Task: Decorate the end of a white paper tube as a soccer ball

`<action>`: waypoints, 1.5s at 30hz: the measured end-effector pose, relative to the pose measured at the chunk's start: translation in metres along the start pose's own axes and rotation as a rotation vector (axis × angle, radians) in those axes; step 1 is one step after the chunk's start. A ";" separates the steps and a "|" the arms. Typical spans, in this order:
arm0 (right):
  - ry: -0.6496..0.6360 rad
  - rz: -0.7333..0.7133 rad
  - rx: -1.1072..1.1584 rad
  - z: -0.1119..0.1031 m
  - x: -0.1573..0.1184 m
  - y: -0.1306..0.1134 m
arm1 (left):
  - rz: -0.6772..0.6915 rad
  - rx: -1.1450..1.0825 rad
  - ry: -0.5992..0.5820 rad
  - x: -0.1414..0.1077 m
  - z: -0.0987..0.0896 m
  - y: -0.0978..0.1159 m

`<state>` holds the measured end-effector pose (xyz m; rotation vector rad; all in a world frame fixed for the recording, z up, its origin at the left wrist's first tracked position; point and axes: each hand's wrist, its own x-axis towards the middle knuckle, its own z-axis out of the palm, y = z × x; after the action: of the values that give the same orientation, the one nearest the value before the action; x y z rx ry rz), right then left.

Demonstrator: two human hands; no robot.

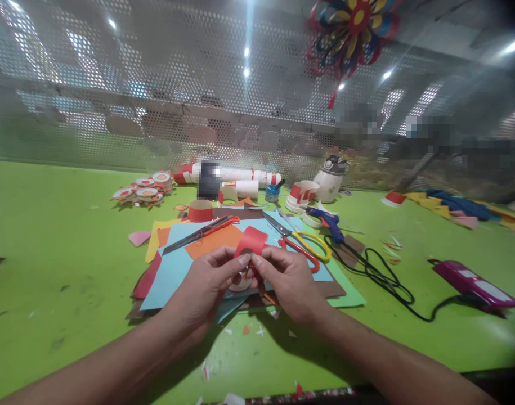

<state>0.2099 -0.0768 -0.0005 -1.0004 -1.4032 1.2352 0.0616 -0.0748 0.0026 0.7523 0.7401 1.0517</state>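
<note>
A curved band of red paper (pixel 252 238) is held up in front of me, over the stack of coloured sheets. My left hand (pixel 215 275) pinches its lower edge from the left, thumb against fingers. From the other side my right hand (pixel 285 273) pinches the same edge, and the two thumb tips almost meet. A small dark piece shows where the thumbs come together; its kind is unclear. Just below the fingers a round whitish piece (pixel 240 283) is partly hidden. Scissors with red and yellow handles (pixel 312 245) lie right of the band.
Blue paper (pixel 177 281) tops the stack, with a dark blade tool (pixel 198 233) across it. A glue gun (pixel 331 222) trails a black cord to a purple power strip (pixel 472 281). White-and-red paper tubes, a blue bottle (pixel 273 193), a white jug (pixel 330 183) and paper discs (pixel 147 190) stand behind.
</note>
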 end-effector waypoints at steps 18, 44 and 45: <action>-0.064 0.021 -0.001 -0.001 0.002 -0.005 | 0.026 0.083 0.023 -0.002 0.002 0.007; -0.211 0.185 -1.614 -0.118 0.042 -0.006 | 0.220 0.207 0.116 0.007 -0.012 0.014; -0.215 0.197 -1.622 -0.118 0.044 -0.006 | 0.223 0.202 0.118 0.007 -0.012 0.015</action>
<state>0.3181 -0.0130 0.0124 -2.0809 -2.5245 0.0347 0.0468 -0.0617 0.0070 0.9688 0.8872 1.2428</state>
